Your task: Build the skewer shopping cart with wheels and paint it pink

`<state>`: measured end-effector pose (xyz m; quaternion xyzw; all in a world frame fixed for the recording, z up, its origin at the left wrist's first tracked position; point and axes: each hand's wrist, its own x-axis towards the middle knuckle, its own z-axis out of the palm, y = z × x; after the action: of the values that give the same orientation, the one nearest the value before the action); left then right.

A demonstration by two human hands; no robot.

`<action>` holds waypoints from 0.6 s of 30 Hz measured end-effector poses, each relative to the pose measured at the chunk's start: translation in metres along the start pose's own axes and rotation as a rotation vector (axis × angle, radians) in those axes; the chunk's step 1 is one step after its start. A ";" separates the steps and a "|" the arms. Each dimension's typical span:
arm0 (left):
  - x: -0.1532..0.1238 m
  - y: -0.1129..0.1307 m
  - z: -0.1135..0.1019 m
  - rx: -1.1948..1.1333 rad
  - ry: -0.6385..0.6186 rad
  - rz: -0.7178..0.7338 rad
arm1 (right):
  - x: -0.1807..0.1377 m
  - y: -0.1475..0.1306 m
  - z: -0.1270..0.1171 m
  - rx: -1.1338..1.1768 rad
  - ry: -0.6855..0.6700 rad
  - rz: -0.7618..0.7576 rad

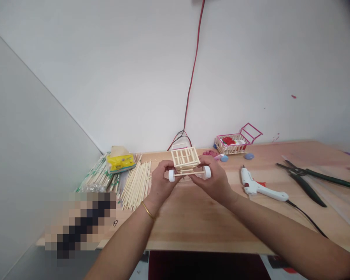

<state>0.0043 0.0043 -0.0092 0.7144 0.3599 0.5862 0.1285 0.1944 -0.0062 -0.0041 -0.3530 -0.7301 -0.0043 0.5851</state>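
Between both hands, above the middle of the table, is a small cart made of wooden sticks (185, 158). White round caps (207, 172) sit as wheels on the ends of its stick axle (189, 174), which faces me. My left hand (164, 181) grips the cart's left side, fingers closed around it near the left wheel. On the other side, my right hand (214, 181) holds it close to the right wheel. The fingertips under the cart are partly hidden by it.
Loose wooden sticks (135, 184) and a yellow packet (121, 162) lie left. A pink-trimmed stick basket cart (231, 144) stands by the wall. On the right are a white glue gun (264, 189) with its cord and dark green-handled shears (307, 181). A red-black cable (192, 74) hangs down the wall.
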 end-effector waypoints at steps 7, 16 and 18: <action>0.000 0.008 0.000 0.012 0.011 0.062 | 0.000 -0.005 -0.001 0.014 0.030 0.000; -0.003 0.012 0.009 -0.151 0.030 -0.134 | 0.000 -0.004 -0.002 -0.035 0.057 -0.078; -0.003 0.012 0.009 -0.177 0.023 -0.187 | 0.001 -0.003 -0.002 -0.031 0.053 -0.093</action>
<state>0.0171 -0.0042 -0.0063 0.6568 0.3731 0.6093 0.2411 0.1942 -0.0093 -0.0016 -0.3275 -0.7296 -0.0520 0.5981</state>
